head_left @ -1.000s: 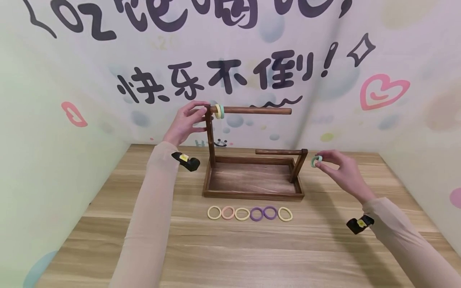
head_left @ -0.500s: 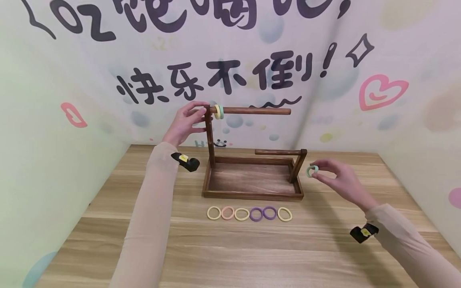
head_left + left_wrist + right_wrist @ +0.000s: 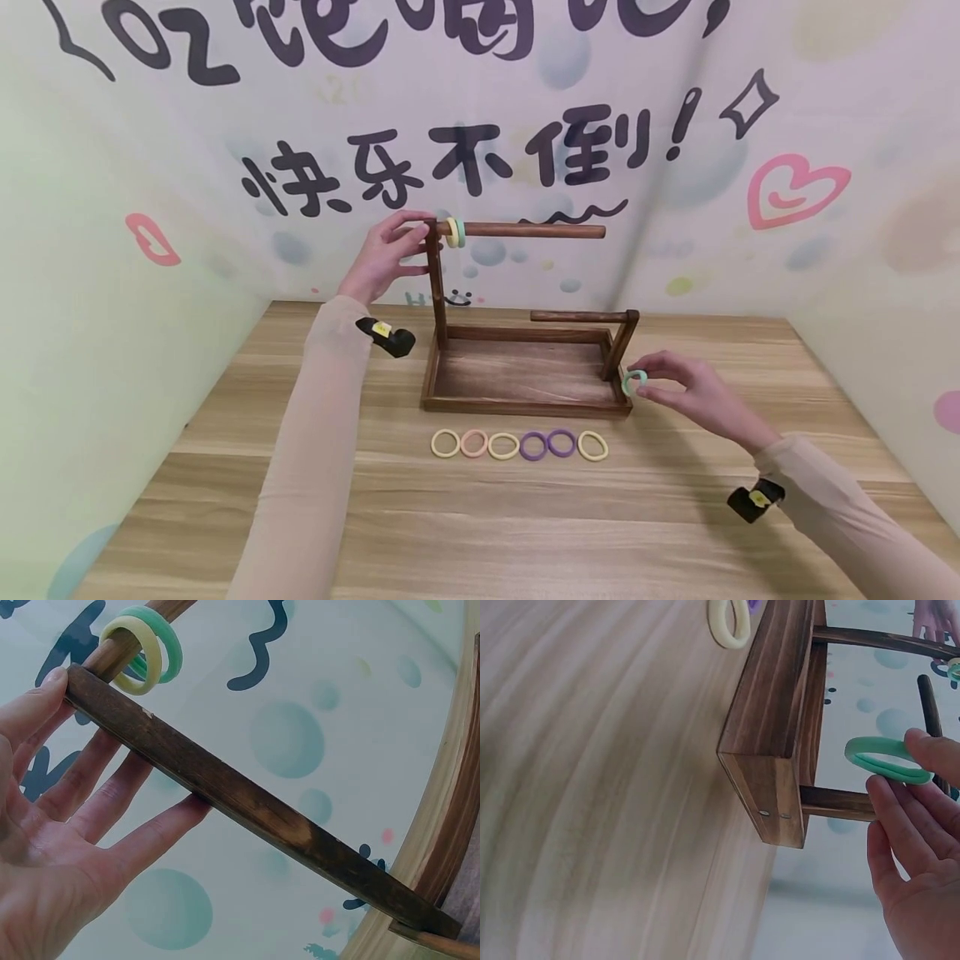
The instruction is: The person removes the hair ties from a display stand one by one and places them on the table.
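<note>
At the upper left of a dark wooden rack, my left hand (image 3: 386, 257) holds the top of the tall post (image 3: 438, 292), thumb at its upper end and fingers along its side. Beside that post, a yellow hair tie (image 3: 155, 664) and a green hair tie (image 3: 175, 649) hang together on the upper rod (image 3: 536, 231). My right hand (image 3: 697, 396) pinches another mint-green hair tie (image 3: 859, 756) between thumb and fingertips. That tie overlaps the right end of the rack's tray (image 3: 525, 408) in the head view, below the short lower rod (image 3: 577, 317).
In front of the tray, several hair ties lie in a row on the wooden table (image 3: 480, 525): yellow ones (image 3: 504, 457), a pink one (image 3: 474, 456) and two purple ones (image 3: 534, 457). A printed wall cloth (image 3: 337, 267) stands behind the rack.
My right hand has moved left and downward with the green hair tie, from beside the short post to the tray's right end. The left hand keeps its place on the tall post.
</note>
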### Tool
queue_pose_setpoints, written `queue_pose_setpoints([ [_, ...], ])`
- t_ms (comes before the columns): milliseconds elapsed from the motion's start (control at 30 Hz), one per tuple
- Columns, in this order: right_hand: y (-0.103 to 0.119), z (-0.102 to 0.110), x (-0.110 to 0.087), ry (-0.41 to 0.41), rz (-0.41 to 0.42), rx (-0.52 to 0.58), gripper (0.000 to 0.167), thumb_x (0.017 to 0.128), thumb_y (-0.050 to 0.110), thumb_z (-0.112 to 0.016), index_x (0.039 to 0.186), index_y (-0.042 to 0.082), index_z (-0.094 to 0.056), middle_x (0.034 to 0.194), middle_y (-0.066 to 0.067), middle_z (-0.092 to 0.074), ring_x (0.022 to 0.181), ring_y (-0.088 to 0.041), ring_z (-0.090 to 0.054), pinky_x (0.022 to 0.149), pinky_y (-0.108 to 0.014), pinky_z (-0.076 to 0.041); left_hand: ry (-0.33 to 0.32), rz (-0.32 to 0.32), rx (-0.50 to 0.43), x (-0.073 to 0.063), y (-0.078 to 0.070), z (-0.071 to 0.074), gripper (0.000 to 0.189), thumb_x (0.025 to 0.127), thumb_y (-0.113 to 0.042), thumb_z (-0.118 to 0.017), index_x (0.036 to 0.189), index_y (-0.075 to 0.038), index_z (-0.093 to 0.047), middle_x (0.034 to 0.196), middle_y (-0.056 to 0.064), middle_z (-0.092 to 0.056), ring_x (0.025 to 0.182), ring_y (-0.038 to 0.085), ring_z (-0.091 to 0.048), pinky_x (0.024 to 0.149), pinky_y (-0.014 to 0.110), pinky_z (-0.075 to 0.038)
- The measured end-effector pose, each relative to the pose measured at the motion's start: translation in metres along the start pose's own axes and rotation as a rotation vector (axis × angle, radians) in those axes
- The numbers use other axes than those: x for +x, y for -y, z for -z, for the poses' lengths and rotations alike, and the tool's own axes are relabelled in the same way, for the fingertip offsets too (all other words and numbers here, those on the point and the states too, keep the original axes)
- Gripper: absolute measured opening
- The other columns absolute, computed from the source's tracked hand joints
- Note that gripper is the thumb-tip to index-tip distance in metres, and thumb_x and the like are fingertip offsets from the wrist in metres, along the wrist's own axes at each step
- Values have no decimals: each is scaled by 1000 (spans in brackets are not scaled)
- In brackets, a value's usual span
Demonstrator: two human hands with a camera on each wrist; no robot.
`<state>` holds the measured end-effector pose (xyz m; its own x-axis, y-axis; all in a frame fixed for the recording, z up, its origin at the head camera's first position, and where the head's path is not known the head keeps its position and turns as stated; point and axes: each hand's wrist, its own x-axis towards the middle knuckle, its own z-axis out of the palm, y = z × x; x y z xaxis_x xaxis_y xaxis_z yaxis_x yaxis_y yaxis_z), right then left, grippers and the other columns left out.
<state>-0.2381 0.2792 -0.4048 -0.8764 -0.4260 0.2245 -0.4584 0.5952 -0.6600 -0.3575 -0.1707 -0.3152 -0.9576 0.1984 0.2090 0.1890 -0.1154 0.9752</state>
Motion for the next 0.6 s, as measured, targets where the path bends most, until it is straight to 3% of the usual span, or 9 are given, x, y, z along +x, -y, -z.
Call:
queue_pose_setpoints([
  [100, 1, -4, -1, 36, 21, 30, 26, 90, 14, -70, 115, 11, -64, 112, -2, -67, 105, -19, -62, 88, -38, -51, 0, -1, -1, 0, -1, 0, 20, 98, -18, -58, 117, -17, -64, 115, 14, -62, 108, 31, -60, 87, 54, -50],
  [600, 0, -25, -15, 118, 134, 126, 28, 87, 6, -72, 114, 3, -64, 107, -2, -69, 99, -24, -66, 87, -30, -51, -9, 4, 5, -1, -1, 0, 20, 98, -18, -58, 118, -16, -64, 117, 14, -62, 109, 32, -60, 88, 55, -50],
])
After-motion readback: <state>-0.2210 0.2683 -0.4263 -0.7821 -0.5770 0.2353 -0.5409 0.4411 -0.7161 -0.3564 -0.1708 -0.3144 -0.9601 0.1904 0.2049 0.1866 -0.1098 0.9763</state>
